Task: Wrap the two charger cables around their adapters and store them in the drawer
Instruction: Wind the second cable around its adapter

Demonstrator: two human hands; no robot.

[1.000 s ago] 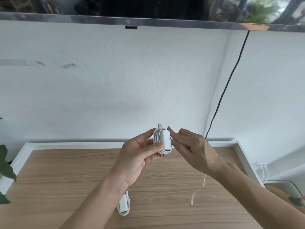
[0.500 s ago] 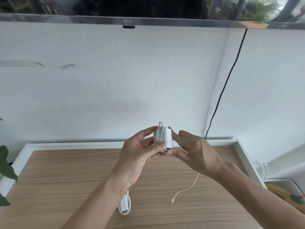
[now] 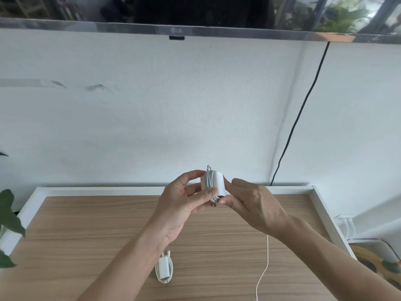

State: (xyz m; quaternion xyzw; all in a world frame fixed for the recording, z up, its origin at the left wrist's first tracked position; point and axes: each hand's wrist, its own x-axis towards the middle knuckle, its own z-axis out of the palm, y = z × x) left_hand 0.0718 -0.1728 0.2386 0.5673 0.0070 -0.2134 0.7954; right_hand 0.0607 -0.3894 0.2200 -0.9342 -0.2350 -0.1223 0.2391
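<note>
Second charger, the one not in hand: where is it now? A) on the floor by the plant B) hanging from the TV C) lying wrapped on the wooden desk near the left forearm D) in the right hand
C: the second charger, cable looped around its adapter, lies on the wooden desk beside the left forearm, while both hands hold the other charger above the desk.
</note>
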